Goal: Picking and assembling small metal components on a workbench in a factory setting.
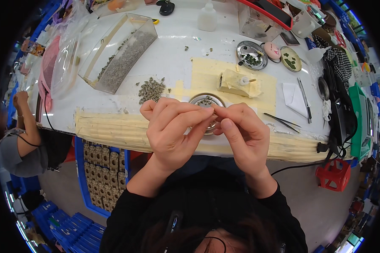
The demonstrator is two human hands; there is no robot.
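Observation:
My left hand (169,134) and my right hand (248,137) meet fingertip to fingertip at the near edge of the table. Both are closed in a pinch; whatever sits between the fingertips is too small to make out. Just beyond and beneath them is a round metal dish (219,98) with small greyish pieces in it, partly hidden by my fingers. To its left lies a loose heap of small grey-green parts (152,90). A yellow taped block (234,85) with a white-and-tan peg on top stands beyond the dish, on tan tape.
Back left, a clear plastic box (133,52) holds many grey parts. Dark tweezers (283,122), a pen (304,99) and folded white paper (293,98) lie at right. Round dishes with green pieces (252,58) and a white squeeze bottle (207,17) stand farther back. Another person (23,147) sits at far left.

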